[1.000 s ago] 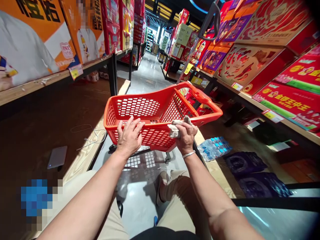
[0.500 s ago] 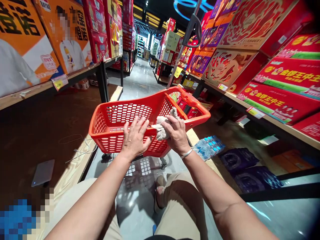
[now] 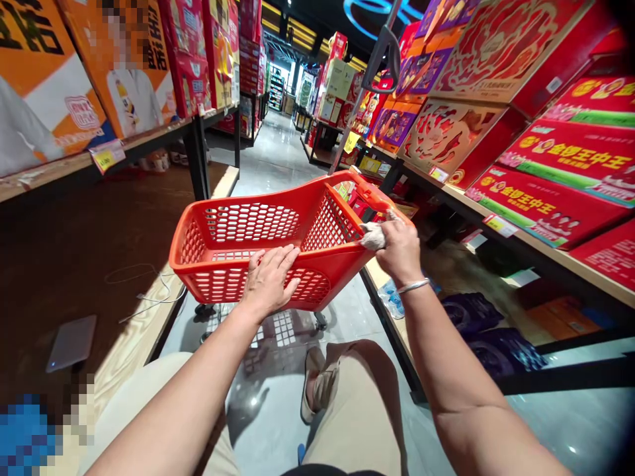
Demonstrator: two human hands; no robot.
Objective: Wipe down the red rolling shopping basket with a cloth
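In the head view, the orange basket [image 3: 278,241] stands tilted on small wheels on the glossy aisle floor [image 3: 278,152], between the low wooden shelves. The left hand [image 3: 269,283] lies flat and released on the basket's near rim, fingers spread over the mesh. The right hand [image 3: 399,250] is clenched around a grey cloth [image 3: 373,235] — pressed against the basket's right rim. Red gift boxes [image 3: 550,178] fill the right-hand shelf; a pack of water bottles [image 3: 391,301] lies below.
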